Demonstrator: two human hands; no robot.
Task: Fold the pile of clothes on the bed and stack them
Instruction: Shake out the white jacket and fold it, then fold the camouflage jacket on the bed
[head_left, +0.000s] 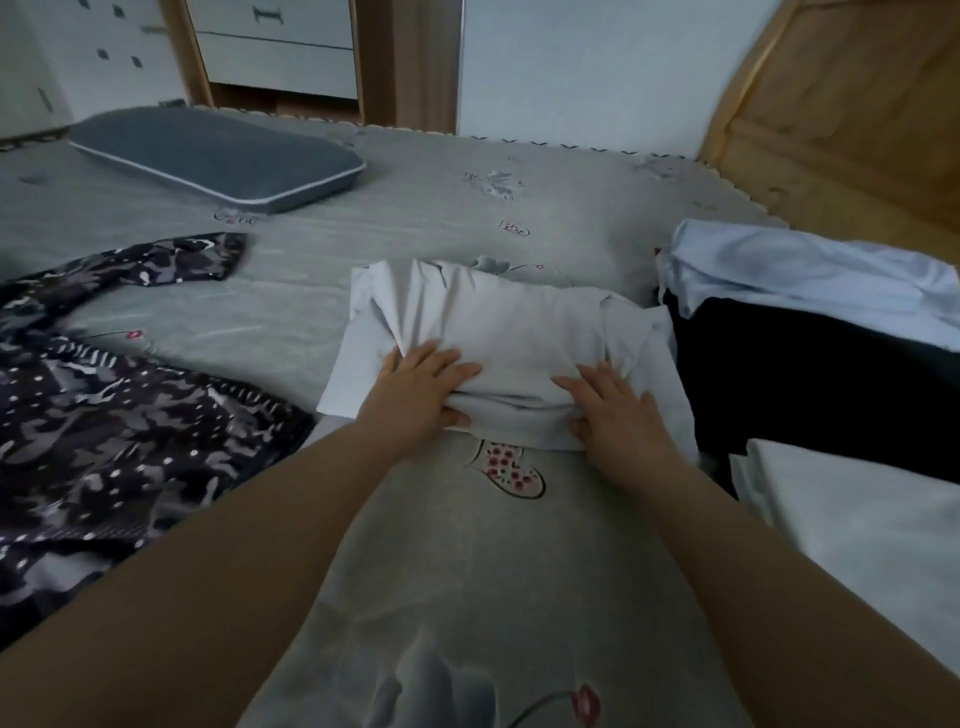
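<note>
A pale, partly folded garment (519, 322) lies bunched in the middle of the grey flowered bed cover (415, 218). My left hand (421, 389) holds its near edge on the left, fingers spread on top and thumb tucked under the fold. On the right of that same edge my right hand (613, 405) grips it the same way. A dark patterned garment (119, 426) is spread out at the left. At the right, a light blue garment (805, 275) lies over a black one (789, 374), with a white cloth (872, 525) in front of them.
A grey-blue pillow (218, 156) lies at the far left of the bed. A wooden headboard (841, 104) rises at the right. White drawers (275, 47) stand beyond the bed's far edge.
</note>
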